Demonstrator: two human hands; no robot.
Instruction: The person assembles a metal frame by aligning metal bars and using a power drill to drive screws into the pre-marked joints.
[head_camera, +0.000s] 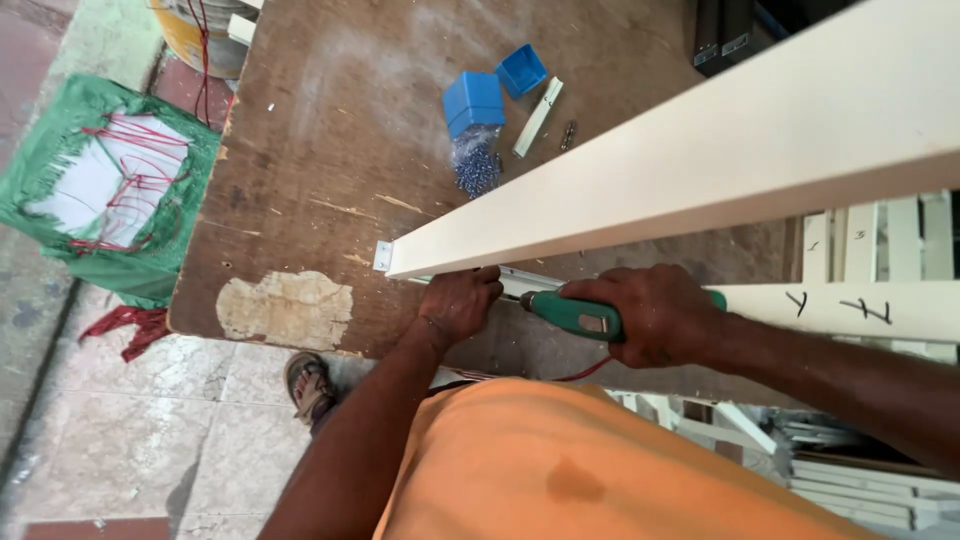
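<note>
A long cream board (690, 165) stands on edge across a worn brown worktable (330, 150). A small metal bracket (383, 255) shows at its left end. My left hand (458, 303) is pressed against the board's lower edge, its fingers curled around a thin metal piece there. My right hand (655, 315) grips a green-handled power tool (575, 313) whose tip points left toward my left hand, under the board. A red cord hangs from the tool.
Two blue boxes (473, 98) and a clear bag of screws (476, 165) lie on the table beyond the board. A green sack (100, 190) sits on the floor at left. White slats (880, 250) are stacked at right. My sandalled foot (308, 385) is below.
</note>
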